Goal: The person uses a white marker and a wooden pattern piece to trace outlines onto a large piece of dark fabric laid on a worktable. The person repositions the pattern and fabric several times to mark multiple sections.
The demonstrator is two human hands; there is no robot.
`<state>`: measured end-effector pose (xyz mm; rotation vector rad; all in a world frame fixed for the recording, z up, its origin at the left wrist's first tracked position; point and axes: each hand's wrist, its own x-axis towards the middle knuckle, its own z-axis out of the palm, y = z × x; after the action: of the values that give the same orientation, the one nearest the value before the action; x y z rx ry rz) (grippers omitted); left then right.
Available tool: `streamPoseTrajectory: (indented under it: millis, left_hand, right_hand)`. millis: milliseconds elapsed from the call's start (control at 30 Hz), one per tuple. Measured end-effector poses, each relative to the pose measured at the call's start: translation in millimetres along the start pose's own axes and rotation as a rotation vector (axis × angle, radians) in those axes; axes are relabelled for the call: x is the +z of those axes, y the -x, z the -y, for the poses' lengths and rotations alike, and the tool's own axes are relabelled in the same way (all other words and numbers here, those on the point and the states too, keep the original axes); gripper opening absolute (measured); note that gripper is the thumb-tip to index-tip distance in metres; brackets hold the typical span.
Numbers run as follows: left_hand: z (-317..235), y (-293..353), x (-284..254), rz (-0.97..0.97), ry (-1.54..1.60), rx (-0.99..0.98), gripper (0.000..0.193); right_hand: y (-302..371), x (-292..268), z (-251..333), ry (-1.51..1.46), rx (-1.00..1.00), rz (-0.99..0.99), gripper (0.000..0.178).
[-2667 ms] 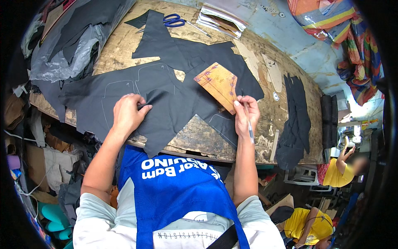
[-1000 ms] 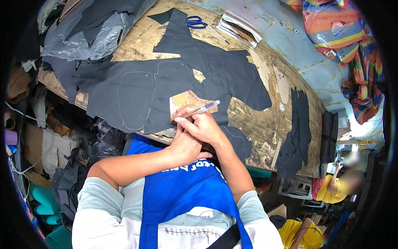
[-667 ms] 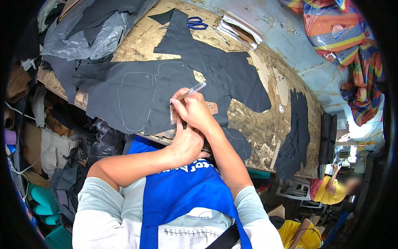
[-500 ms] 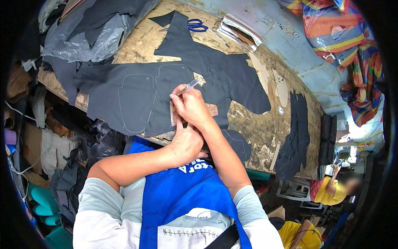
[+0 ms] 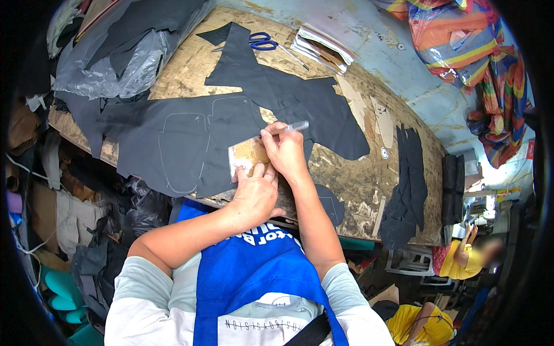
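Right grip (image 5: 287,154) holds pen (image 5: 299,125); left grip (image 5: 254,196) rests on tan template (image 5: 247,152)

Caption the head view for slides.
Left hand rests on a tan template atop black material; right hand holds a pen near the template's edge.

Bright, even light falls over the table (image 5: 358,179), leaving only soft shadows. The tan template (image 5: 252,151) catches a whitish shine, and glints streak the clear plastic sheeting (image 5: 124,81). The background at far right (image 5: 489,155) washes out near white, while the clutter (image 5: 141,202) at lower left sinks into gloom. Fisheye distortion bows the table's edges, black fills the corners, and a blur covers a yellow-shirted person's (image 5: 464,262) head.
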<state>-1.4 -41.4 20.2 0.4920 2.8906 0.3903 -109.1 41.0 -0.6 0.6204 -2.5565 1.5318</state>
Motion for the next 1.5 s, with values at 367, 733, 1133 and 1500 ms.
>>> streamPoseTrajectory:
  millis: [367,733,1133,1500]
  left_hand:
    - [4,-6,-15,0.092,-0.003,-0.003,0.089]
    - [38,-32,-15,0.082,0.270,0.046,0.051]
    - [94,-57,-35,0.419,1.118,-0.188,0.073]
    - [93,-57,-36,0.420,1.018,-0.160,0.064]
  right_hand:
    - [26,-54,-20,0.083,0.231,-0.099,0.015]
    - [62,-55,-1,0.058,0.191,-0.022,0.011]
    - [70,4,28,-0.059,-0.249,0.296,0.009]
    - [57,-37,3,0.024,-0.086,0.063,0.025]
